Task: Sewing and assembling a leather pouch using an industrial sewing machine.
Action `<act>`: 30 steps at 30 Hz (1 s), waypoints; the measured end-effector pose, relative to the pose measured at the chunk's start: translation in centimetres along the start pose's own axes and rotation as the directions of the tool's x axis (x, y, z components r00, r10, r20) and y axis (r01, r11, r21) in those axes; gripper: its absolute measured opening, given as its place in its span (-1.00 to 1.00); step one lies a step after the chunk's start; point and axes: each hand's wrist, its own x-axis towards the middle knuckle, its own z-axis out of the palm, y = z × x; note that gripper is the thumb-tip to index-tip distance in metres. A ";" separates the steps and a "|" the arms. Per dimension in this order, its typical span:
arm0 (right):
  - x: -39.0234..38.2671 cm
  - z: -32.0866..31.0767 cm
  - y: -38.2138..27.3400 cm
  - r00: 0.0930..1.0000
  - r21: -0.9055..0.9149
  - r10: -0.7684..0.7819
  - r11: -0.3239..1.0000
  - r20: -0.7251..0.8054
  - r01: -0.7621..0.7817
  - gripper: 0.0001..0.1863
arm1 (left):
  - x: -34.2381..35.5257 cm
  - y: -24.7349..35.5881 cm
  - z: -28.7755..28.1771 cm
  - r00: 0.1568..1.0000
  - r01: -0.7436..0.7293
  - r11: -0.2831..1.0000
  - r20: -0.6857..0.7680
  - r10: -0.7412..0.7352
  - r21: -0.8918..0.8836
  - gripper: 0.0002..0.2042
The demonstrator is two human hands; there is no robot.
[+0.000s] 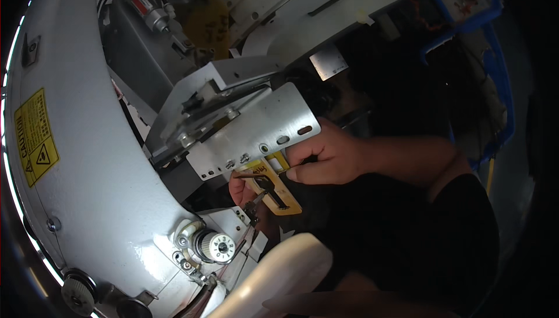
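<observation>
While the right hand (326,158) pinches the yellow slotted plate (273,187) just under the perforated metal bracket (256,132) of the white sewing machine (93,190), the left hand (240,190) shows only fingertips behind it, so I cannot tell its grip. That plate looks thin, stiff and light, best held by its edges. A yellow rectangular caution label (35,137) sits on the machine's left side.
</observation>
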 end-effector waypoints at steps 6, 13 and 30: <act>0.2 0.0 0.4 1.000 0.018 -0.007 1.000 -0.016 0.007 -0.80 | 0.5 -0.2 0.4 0.995 0.008 0.999 -0.095 -0.005 0.034 -0.59; 0.0 -0.3 0.2 0.999 0.074 0.037 0.997 0.016 -0.038 -0.77 | 0.1 -0.9 -1.3 0.990 -0.085 0.989 -0.098 0.097 0.122 -0.75; -1.4 -1.8 -5.1 0.991 -0.727 -0.084 0.686 -0.107 -0.021 -0.62 | -1.0 -0.7 0.8 0.995 0.002 0.972 -0.102 0.023 0.235 0.05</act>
